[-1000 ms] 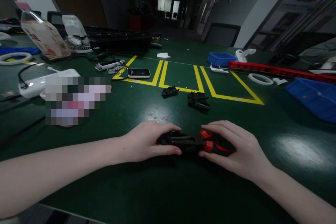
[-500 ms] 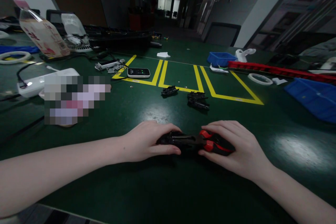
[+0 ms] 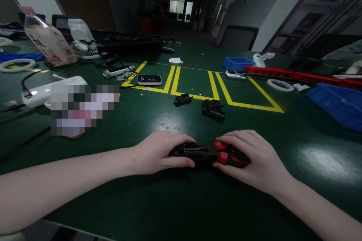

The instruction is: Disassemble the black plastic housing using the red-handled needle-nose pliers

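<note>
Left hand (image 3: 162, 152) and right hand (image 3: 256, 158) hold a black part (image 3: 188, 150) and red-and-black pliers (image 3: 224, 157) end to end.
In the head view, the left hand is closed, thumb and fingers pinching the part; the right is curled around the pliers' handles, which lie close together. Three small black pieces (image 3: 213, 112) rest on the green tabletop (image 3: 181, 203) just beyond both hands.
</note>
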Demonstrator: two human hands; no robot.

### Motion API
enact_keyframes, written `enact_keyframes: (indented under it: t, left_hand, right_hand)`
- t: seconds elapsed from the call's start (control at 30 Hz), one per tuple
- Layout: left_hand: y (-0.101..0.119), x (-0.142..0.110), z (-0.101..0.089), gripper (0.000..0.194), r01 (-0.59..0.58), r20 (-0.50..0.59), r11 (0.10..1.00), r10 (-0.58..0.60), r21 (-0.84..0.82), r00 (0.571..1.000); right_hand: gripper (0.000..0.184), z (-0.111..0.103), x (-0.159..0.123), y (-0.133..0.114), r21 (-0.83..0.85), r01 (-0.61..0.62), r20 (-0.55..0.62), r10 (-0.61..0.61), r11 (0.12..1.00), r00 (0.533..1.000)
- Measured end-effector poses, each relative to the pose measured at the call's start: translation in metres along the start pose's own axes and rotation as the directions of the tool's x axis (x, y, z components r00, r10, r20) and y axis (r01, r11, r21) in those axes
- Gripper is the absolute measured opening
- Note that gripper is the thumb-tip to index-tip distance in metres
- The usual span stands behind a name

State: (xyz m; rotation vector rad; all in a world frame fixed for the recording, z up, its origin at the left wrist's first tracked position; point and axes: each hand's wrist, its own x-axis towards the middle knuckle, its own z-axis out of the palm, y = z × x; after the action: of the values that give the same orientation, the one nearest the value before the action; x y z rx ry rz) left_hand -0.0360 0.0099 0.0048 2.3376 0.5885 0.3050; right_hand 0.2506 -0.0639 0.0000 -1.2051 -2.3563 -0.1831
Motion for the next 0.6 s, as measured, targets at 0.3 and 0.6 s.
enact_keyframes:
  t: [0.3,0.6]
  left_hand:
    - [-0.0001,-0.0019,0.0004,0.041,-0.015,-0.009,0.999,0.015,-0.033,1.0]
    - [-0.0027,0.0009,0.0002,0.04,0.011,-0.008,1.0,-0.011,-0.021,1.0]
  right_hand:
    - [0.036,0.0021,0.0003,-0.0029,0.056,-0.038,0.05,0.036,0.998,0.998]
    - [0.034,0.0025,0.0015,-0.0032,0.087,-0.092,0.093,0.084,0.992,0.992]
